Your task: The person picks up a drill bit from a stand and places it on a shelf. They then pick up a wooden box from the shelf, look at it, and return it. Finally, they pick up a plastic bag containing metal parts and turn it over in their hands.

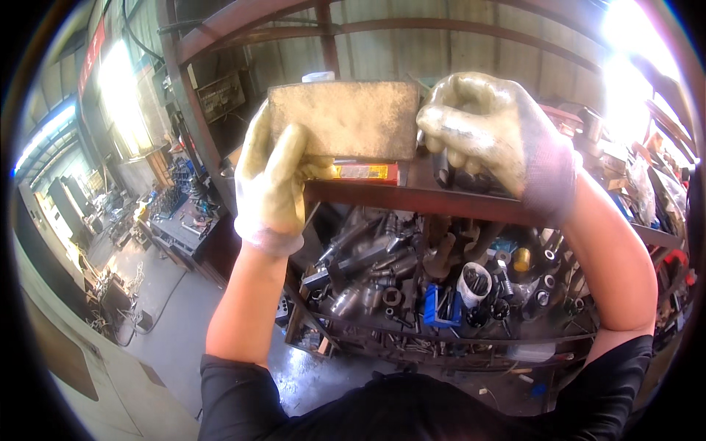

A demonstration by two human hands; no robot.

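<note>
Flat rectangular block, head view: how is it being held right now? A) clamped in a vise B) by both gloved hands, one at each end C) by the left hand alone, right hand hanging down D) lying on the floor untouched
B: the left hand grips the left end of the flat brown block and the right hand closes at its right end, above the dark red shelf.

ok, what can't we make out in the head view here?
- Underside of the flat block: faces away, held up by the left hand.
- Right hand contents: curled gloved fingers hide them.
- Upper right shelf: washed out by glare.
- Lower shelf tools: jumbled, too small to identify.
</note>
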